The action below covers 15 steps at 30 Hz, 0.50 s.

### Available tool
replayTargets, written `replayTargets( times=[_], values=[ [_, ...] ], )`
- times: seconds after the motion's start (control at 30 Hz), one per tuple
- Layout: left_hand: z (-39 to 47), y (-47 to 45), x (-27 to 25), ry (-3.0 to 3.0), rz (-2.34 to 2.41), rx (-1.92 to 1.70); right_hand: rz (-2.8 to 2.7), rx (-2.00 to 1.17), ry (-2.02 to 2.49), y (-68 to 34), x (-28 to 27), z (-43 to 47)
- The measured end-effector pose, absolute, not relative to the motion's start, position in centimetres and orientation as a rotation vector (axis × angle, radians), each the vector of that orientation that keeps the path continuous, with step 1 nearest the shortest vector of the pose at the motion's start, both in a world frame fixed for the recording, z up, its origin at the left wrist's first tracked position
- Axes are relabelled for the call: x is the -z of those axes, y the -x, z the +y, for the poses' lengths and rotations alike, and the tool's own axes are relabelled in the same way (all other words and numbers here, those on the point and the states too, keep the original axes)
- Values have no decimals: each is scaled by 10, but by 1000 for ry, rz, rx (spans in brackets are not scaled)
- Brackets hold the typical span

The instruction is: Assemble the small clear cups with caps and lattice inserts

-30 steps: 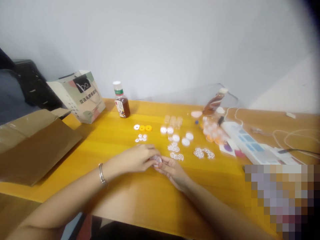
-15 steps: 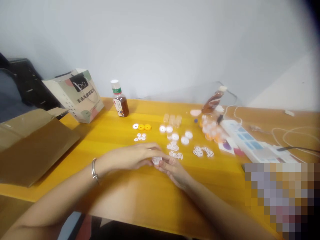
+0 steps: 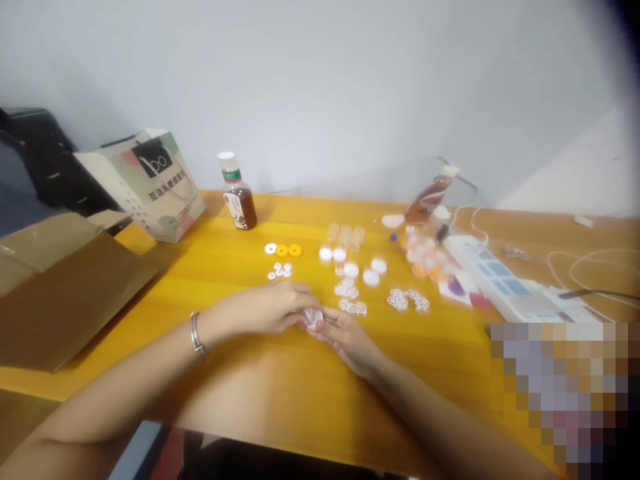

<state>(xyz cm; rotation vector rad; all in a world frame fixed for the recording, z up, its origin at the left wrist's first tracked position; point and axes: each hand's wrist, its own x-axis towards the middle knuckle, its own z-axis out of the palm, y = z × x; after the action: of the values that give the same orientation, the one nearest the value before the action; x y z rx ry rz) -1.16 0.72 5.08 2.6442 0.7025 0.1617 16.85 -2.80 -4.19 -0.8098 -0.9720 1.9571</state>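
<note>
Working 1 white part [image 3: 314,318]: right hand [image 3: 350,342] pinches it, left hand [image 3: 273,308] curls against it, grip unclear; next likely calls for fingertip precision.

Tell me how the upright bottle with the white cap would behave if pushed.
Pushed high, the bottle would probably tip, being tall and narrow. The dark liquid in its lower part likely makes it bottom-heavy. Its flat-looking sides suggest sliding rather than rolling.

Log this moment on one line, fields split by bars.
left hand: at small white part | right hand: holding same part | on table: yellow rings, white openwork pieces | cardboard box: at left
</note>
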Motion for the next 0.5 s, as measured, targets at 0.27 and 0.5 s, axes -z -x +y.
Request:
replayTargets(
  times=[0.27,0.5],
  values=[
    [10,8,-41,-2538,964,-247,-948,-1966,805,-170,39,-27],
    [2,29,-65,-2412,996,-401,-935,-1927,835,-171,42,-25]
  ],
)
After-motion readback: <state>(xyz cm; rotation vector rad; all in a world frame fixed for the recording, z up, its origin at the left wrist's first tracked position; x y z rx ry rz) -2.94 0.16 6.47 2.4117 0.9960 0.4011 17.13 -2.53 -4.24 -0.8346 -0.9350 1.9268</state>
